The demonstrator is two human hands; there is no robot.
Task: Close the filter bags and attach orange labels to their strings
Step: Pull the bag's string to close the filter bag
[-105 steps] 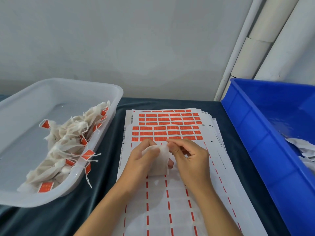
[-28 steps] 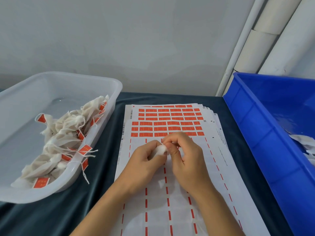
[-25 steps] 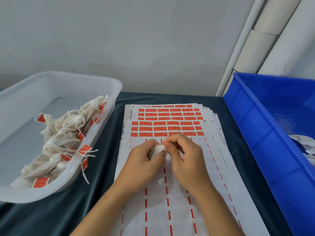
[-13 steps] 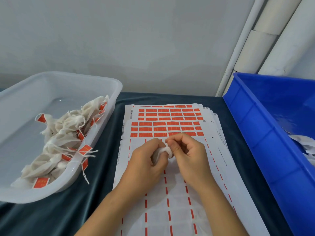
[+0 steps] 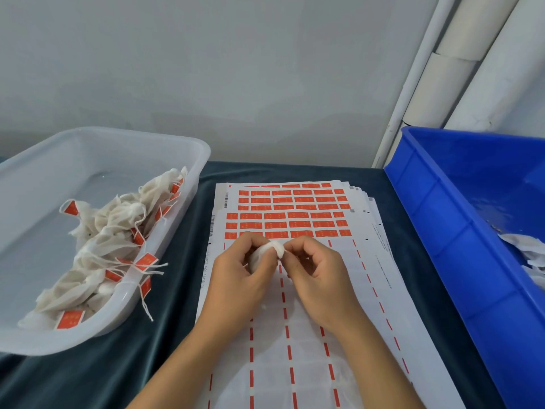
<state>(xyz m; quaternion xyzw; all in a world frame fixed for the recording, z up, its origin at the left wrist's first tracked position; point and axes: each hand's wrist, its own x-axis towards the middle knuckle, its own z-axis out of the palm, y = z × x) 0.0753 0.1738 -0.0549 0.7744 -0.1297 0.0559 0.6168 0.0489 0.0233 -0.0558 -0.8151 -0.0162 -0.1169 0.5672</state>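
Note:
A small white filter bag (image 5: pixel 272 250) is bunched up between both hands above the label sheets. My left hand (image 5: pixel 240 274) grips the bag's body with curled fingers. My right hand (image 5: pixel 314 270) pinches the bag's gathered top with thumb and fingertips. Most of the bag is hidden by the fingers, and I cannot make out its string. Under the hands lies a stack of sticker sheets (image 5: pixel 298 349); rows of orange labels (image 5: pixel 287 215) remain on the far part.
A translucent white tub (image 5: pixel 165 240) at the left holds several closed bags with orange labels (image 5: pixel 109 246). A blue crate (image 5: pixel 448 231) at the right holds white bags (image 5: pixel 528 249). Dark green cloth (image 5: pixel 174 290) covers the table. White pipes (image 5: pixel 442 78) run up the wall.
The bag went from spread flat between the hands to a tight bunch. Over the last second both hands stayed in place, only the fingers working at the bag's top.

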